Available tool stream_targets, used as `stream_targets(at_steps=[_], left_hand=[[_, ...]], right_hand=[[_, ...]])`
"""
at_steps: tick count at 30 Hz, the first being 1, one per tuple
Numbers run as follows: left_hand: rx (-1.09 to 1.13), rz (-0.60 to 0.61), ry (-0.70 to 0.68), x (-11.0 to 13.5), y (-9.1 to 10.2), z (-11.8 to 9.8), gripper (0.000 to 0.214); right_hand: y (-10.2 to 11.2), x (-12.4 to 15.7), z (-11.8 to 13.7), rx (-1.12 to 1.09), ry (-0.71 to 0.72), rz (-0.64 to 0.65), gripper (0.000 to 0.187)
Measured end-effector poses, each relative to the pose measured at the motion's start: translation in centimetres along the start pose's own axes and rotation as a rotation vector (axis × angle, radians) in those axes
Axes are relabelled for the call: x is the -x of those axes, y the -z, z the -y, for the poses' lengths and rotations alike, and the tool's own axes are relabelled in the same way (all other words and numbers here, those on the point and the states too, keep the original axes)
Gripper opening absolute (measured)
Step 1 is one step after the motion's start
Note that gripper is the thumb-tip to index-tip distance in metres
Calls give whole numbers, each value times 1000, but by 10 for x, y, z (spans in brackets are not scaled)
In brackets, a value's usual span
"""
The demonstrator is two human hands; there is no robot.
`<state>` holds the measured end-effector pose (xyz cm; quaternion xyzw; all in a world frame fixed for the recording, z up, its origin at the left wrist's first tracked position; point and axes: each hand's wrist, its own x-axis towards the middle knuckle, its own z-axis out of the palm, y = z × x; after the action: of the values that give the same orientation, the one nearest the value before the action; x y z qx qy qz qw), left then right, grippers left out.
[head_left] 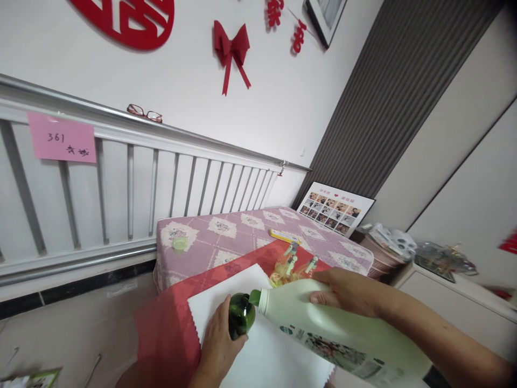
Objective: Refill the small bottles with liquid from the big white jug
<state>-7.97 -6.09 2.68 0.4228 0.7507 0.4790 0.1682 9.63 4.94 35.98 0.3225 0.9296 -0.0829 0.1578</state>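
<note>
My left hand is wrapped round a dark green, shiny rounded bottle above a white board with a scalloped edge. From the right, my right hand grips a large pale green detergent jug, tipped on its side. The green spout of the jug meets the top of the small bottle; whether liquid flows cannot be made out. Behind the jug stand several pump-top bottles, partly hidden, on a red cloth.
A mattress with a purple floral cover holds a pale green cap and a yellow-edged strip. Behind it runs a white radiator with glasses on top. A photo board and a basket stand at right.
</note>
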Motion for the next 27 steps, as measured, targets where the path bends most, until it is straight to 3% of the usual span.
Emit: stream_targets(at_steps=[27], left_hand=[[-22, 33, 10, -2, -2, 2, 94]], right_hand=[[12, -1, 11, 62, -32, 28, 44]])
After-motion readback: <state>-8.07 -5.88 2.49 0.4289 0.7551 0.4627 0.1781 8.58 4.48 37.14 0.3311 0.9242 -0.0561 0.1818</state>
